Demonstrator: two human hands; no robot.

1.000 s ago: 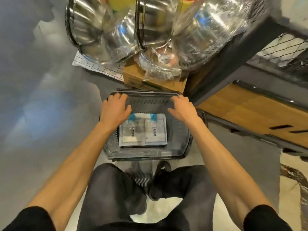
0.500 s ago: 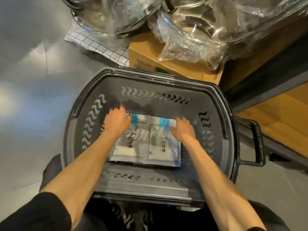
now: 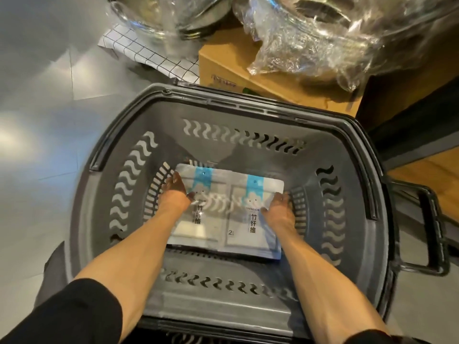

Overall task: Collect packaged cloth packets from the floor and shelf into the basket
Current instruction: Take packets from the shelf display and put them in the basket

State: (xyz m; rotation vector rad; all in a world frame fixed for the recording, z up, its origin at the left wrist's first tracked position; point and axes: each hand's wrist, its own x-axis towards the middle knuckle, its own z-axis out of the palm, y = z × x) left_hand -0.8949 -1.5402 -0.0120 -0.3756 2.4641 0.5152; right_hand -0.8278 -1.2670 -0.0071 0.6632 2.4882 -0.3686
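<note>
- Packets [image 3: 223,212] lie flat on the basket [image 3: 248,115] floor, two side by side.
- My left hand [image 3: 173,192] touches their left edge, right hand [image 3: 280,207] their right edge.
- I cannot tell whether either grips or only presses.

Ahead of me a brown cardboard box [image 3: 250,70] sat on the grey tiles [image 3: 37,100], and a shiny metal pot [image 3: 330,23] wrapped in crinkled clear plastic lay over its top. A white sheet with a black grid [image 3: 154,55] lay just left of the box, partly under a second wrapped pot [image 3: 173,18]. A wooden board [image 3: 427,175] showed at my right
</note>
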